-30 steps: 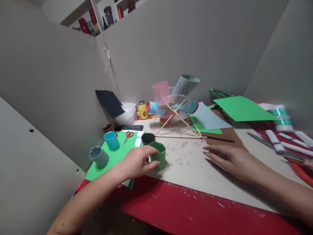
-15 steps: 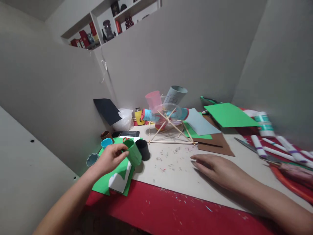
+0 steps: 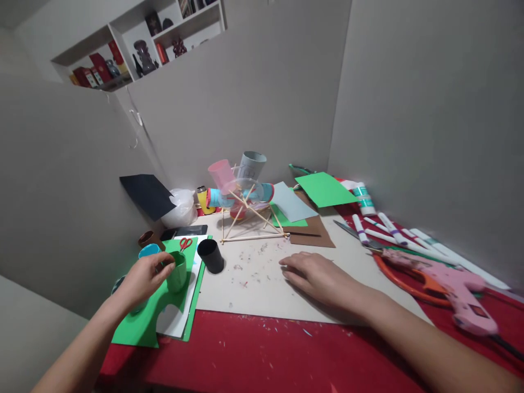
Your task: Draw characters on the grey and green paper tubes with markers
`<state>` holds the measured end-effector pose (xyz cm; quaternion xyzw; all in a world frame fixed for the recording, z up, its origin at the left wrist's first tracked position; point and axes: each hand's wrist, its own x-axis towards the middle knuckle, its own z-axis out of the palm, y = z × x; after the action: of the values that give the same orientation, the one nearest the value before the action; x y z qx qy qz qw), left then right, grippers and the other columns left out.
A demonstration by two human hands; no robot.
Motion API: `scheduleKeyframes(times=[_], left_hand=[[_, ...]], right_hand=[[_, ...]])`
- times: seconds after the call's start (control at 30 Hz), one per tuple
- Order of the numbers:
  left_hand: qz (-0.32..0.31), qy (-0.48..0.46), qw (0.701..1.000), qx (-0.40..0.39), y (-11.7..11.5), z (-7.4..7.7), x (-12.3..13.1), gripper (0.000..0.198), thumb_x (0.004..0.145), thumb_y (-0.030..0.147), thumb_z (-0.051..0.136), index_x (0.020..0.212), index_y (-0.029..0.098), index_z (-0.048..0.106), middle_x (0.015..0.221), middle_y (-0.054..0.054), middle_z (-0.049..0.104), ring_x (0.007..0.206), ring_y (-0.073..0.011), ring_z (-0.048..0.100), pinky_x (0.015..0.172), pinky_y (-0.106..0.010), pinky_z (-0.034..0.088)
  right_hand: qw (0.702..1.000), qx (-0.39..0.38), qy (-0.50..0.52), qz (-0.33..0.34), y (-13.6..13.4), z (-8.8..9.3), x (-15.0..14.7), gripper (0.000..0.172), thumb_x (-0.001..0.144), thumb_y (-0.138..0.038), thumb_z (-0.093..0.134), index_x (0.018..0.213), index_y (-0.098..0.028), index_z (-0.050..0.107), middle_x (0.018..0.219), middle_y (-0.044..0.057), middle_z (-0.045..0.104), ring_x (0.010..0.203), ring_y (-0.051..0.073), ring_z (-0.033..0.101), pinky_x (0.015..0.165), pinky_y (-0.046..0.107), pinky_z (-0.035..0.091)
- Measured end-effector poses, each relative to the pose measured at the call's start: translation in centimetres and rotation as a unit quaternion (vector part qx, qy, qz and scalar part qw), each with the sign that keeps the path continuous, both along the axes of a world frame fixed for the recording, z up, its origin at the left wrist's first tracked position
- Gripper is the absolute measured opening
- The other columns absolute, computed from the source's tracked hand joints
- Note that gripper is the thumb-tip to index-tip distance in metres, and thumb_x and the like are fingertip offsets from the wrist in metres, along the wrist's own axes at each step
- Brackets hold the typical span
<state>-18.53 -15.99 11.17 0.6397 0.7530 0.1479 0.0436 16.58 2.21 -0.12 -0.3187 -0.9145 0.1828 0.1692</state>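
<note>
My left hand [image 3: 148,275] pinches the rim of a green paper cup [image 3: 177,275], which stands over the green sheets [image 3: 135,327] at the left. Just right of it a black paper cup [image 3: 210,256] stands on the pale board. Partly behind my left hand are a blue cup [image 3: 149,250], a brown one [image 3: 150,239] and a grey one. My right hand [image 3: 313,273] rests on the board with fingers stretched out, holding nothing. Beyond both hands stands a wheel model of wooden sticks [image 3: 249,210] carrying pink, grey and blue cups.
Small red scissors [image 3: 185,243] lie by the green cup. To the right are a pink glue gun [image 3: 454,289], several white markers [image 3: 393,229] and a glue bottle [image 3: 363,198]. Coloured sheets [image 3: 325,189] lie at the back right; a white plastic bag [image 3: 180,207] sits back left.
My left hand has carried the green cup left, away from the black cup and over the green sheets. The view has turned right, showing the glue gun more fully. My right hand stays stretched out.
</note>
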Motion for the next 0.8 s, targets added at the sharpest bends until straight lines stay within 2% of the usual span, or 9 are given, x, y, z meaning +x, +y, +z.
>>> scheduleKeyframes(times=[0.17,0.33,0.43,0.5,0.6,0.7,0.8], left_hand=[[0.011,0.029,0.999,-0.019,-0.4,0.7,0.3,0.035,0.093,0.049,0.050,0.099,0.020,0.069,0.069,0.000,0.063,0.056,-0.0156,0.052,0.053,-0.026,0.035],[0.043,0.060,0.997,0.016,-1.1,1.8,1.6,0.037,0.093,0.051,0.050,0.104,0.021,0.068,0.068,0.001,0.064,0.055,-0.0158,0.055,0.053,-0.026,0.037],[0.012,0.052,0.997,0.047,-1.1,1.8,3.4,0.034,0.094,0.047,0.051,0.103,0.020,0.068,0.071,0.000,0.066,0.058,-0.0156,0.058,0.056,-0.026,0.041],[-0.033,0.031,0.997,0.057,-0.7,1.2,5.3,0.030,0.095,0.043,0.051,0.101,0.019,0.068,0.079,-0.003,0.070,0.062,-0.0155,0.061,0.058,-0.026,0.043],[-0.110,-0.007,0.993,0.048,0.8,-0.4,8.8,0.022,0.095,0.035,0.053,0.101,0.019,0.068,0.090,-0.005,0.074,0.067,-0.0153,0.064,0.060,-0.027,0.045],[-0.195,0.017,0.981,-0.001,3.4,-2.6,12.6,0.020,0.095,0.030,0.056,0.100,0.016,0.069,0.092,-0.009,0.075,0.083,-0.0226,0.069,0.071,-0.032,0.052],[-0.246,0.068,0.966,-0.043,6.5,-4.8,15.9,0.024,0.092,0.032,0.061,0.104,0.012,0.068,0.098,-0.015,0.073,0.093,-0.0294,0.069,0.075,-0.040,0.056]], right_hand=[[1.000,0.002,0.001,0.011,-0.3,0.3,0.0,0.025,0.094,-0.033,0.051,0.096,-0.022,0.074,0.094,0.010,0.076,0.089,0.024,0.069,0.081,0.033,0.047],[1.000,0.001,0.004,0.016,-0.4,0.3,0.0,0.026,0.093,-0.032,0.052,0.098,-0.022,0.075,0.096,0.009,0.076,0.092,0.025,0.068,0.083,0.034,0.048],[1.000,-0.005,0.004,0.009,-0.3,0.0,0.1,0.027,0.092,-0.032,0.051,0.098,-0.022,0.075,0.099,0.010,0.077,0.093,0.025,0.069,0.085,0.035,0.049],[1.000,-0.012,0.004,0.005,-0.1,-0.4,0.2,0.029,0.092,-0.034,0.050,0.101,-0.021,0.075,0.103,0.011,0.077,0.095,0.026,0.069,0.086,0.037,0.050],[1.000,-0.026,0.005,-0.007,0.5,-1.2,0.2,0.034,0.092,-0.036,0.049,0.108,-0.020,0.075,0.112,0.012,0.076,0.103,0.029,0.069,0.092,0.041,0.051],[0.998,-0.044,0.011,-0.032,1.6,-2.2,0.1,0.040,0.092,-0.040,0.047,0.111,-0.018,0.074,0.117,0.013,0.075,0.106,0.029,0.070,0.095,0.041,0.053],[0.997,-0.060,0.010,-0.055,2.9,-2.9,0.3,0.043,0.093,-0.046,0.045,0.106,-0.019,0.075,0.108,0.011,0.078,0.096,0.026,0.074,0.085,0.033,0.058]])
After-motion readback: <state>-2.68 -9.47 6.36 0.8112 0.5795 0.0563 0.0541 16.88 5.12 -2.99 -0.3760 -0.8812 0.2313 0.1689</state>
